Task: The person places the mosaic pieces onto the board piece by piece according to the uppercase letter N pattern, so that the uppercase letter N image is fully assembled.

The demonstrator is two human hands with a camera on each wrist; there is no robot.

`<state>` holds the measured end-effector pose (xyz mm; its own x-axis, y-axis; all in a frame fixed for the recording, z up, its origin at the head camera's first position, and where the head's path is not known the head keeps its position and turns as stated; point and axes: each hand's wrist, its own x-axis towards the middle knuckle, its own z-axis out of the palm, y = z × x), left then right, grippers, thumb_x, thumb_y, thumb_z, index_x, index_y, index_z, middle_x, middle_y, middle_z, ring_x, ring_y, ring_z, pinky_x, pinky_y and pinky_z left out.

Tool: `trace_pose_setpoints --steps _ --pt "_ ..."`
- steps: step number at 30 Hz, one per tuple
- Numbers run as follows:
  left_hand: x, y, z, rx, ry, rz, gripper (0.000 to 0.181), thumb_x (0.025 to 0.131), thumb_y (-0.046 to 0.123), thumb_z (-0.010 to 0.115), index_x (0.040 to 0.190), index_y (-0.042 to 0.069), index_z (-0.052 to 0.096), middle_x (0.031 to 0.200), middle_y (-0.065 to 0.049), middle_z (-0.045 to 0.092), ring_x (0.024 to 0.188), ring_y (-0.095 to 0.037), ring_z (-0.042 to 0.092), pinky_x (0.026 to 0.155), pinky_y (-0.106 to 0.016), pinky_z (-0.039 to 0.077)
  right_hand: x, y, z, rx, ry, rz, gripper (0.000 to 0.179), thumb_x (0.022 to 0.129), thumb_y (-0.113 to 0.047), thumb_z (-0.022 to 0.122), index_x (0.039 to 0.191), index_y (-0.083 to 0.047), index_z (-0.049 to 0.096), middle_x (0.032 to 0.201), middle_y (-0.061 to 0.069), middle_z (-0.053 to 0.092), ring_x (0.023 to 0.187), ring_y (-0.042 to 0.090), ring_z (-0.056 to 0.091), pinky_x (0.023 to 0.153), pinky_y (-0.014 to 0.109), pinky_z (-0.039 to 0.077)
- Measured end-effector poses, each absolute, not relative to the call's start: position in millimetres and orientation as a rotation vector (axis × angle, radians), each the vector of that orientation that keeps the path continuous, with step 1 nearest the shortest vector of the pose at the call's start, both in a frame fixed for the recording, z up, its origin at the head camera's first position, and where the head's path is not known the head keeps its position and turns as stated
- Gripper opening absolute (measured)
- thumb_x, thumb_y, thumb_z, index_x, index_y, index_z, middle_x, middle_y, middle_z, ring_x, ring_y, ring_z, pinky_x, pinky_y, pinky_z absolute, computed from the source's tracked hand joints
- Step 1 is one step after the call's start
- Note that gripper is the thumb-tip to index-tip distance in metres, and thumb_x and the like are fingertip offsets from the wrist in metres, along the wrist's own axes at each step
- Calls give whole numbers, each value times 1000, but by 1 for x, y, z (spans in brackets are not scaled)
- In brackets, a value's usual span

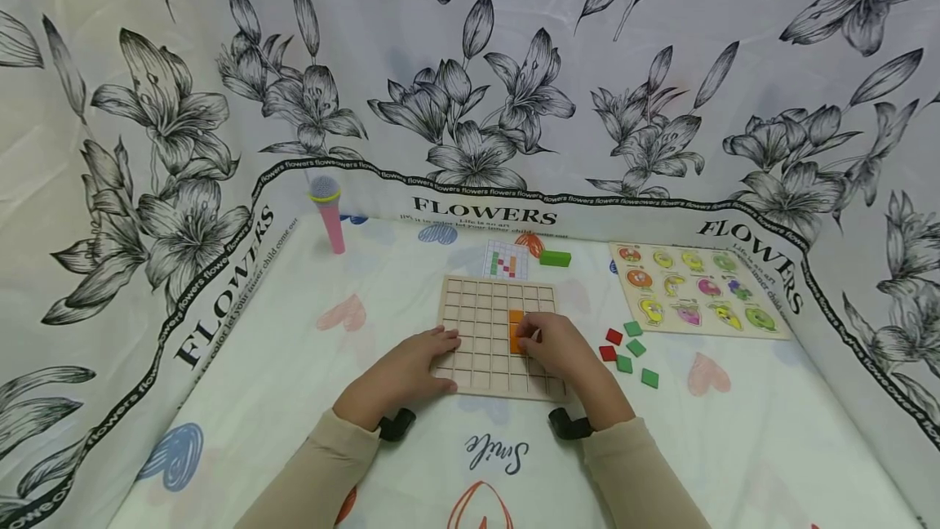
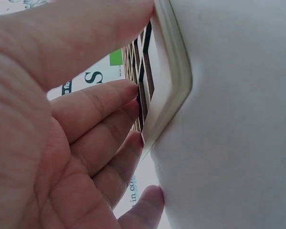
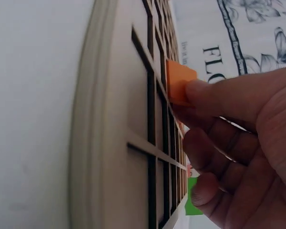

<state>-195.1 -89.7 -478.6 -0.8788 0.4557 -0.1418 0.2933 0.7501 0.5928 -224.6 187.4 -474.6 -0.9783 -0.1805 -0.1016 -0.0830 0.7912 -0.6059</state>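
Observation:
A wooden grid board (image 1: 481,359) lies on the cloth in front of me. My left hand (image 1: 408,367) rests at its left side, with fingertips on the edge and thumb at the near corner, as the left wrist view also shows. Over the right part of the grid, my right hand (image 1: 561,343) pinches an orange square tile (image 3: 179,78) between thumb and fingers. That tile stands tilted against the grid strips in the right wrist view. More orange (image 1: 516,317) shows in the grid just beyond the right fingertips.
Several loose red and green tiles (image 1: 624,364) lie right of the board. Beyond it are a pattern card (image 1: 518,250) and a green block (image 1: 555,258). A fruit puzzle board (image 1: 661,288) sits at the back right, a pink toy microphone (image 1: 332,223) at the back left.

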Motion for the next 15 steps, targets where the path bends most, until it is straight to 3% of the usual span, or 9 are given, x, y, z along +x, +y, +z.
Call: trace_pose_setpoints --steps 15 --pt "-194 -89 -477 576 2672 870 72 91 20 90 156 8 61 169 -3 52 164 -29 36 132 -53 35 -225 186 -478 -227 2836 -865 4 102 -19 79 103 -15 81 100 -3 68 91 18 59 86 36 55"
